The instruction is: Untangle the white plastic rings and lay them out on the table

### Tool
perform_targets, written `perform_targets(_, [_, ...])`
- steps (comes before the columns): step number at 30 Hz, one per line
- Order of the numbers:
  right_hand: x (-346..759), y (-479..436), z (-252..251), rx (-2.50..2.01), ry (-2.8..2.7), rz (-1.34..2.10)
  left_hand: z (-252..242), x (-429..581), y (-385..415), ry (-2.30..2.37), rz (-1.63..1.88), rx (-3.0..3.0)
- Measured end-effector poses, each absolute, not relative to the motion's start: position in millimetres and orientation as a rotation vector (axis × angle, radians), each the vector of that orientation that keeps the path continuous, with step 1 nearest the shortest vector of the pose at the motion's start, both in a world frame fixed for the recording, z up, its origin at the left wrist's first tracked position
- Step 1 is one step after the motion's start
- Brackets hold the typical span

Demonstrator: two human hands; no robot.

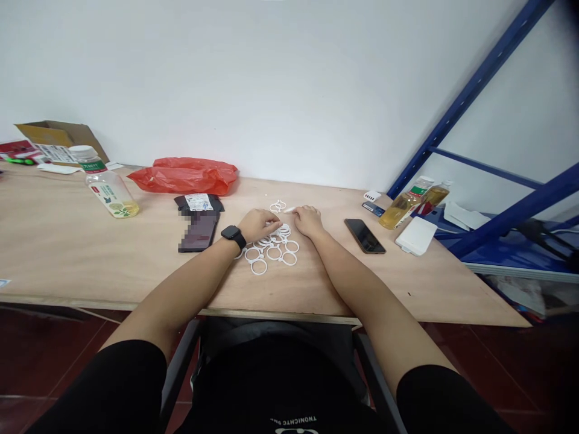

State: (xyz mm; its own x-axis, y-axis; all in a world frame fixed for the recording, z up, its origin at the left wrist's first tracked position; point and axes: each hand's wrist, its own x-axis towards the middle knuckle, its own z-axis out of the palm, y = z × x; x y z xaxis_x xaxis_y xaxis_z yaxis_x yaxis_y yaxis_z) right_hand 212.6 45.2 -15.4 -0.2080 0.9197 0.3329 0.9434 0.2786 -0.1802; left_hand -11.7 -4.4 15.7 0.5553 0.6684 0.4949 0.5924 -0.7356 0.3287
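White rings (284, 230) lie partly behind the left hand (256, 225), fingers (272, 220) bent like the right hand's (309, 220), both grips unclear.

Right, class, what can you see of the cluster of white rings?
The cluster of white rings consists of thin, open circles that look like plastic, with small bumps on some rims. They lie on the wooden table, spread out toward the near edge and bunched more tightly, with overlaps, farther back. The left hand is at the far side of the cluster; whether it touches any ring is unclear.
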Motion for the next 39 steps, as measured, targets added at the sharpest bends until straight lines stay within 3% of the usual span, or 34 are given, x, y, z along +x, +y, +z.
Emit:
perform_targets(7, [214.2,40.1,-11.9,-1.672,-2.114,-0.084,16.3,-11.3,-5.6,1.089,0.946,2.661])
perform_targets(17, [205.0,41.3,-18.9,-1.308,-2.422,0.07,14.1,-12.0,-3.0,1.177,0.961,2.654])
perform_targets(28, [204.3,26.7,-3.2,-1.145,-2.119,0.1,9.3,-15.4,4.4,1.224,1.182,2.63])
perform_targets(39, [179.5,5.9,5.6,-0.907,-2.103,0.2,11.9,-14.7,1.6,1.214,1.187,2.59])
